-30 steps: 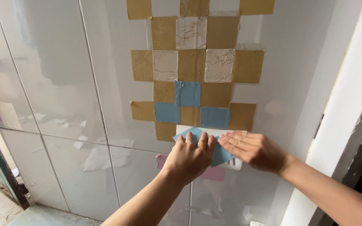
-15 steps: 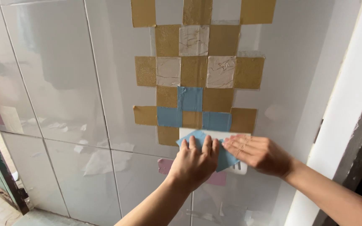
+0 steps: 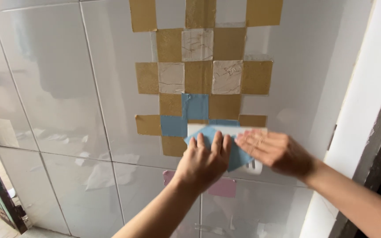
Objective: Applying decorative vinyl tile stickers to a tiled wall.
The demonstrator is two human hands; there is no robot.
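**Both hands press a blue sheet to the tiled wall**

Head view: the left hand (image 3: 206, 161) lies flat, fingers together and pointing up, palm pressed on the blue sheet (image 3: 239, 155). The right hand (image 3: 275, 150) reaches in from the right, fingers stretched leftward, flat on the sheet's right part; neither hand grips anything. Compared with half a second ago, both hands sit in nearly the same spot. The sheet lies against the white wall tiles (image 3: 67, 88), just under the gold, cream and blue patchwork squares (image 3: 199, 75), tilted, its long axis roughly horizontal. A pink patch (image 3: 223, 187) shows below.
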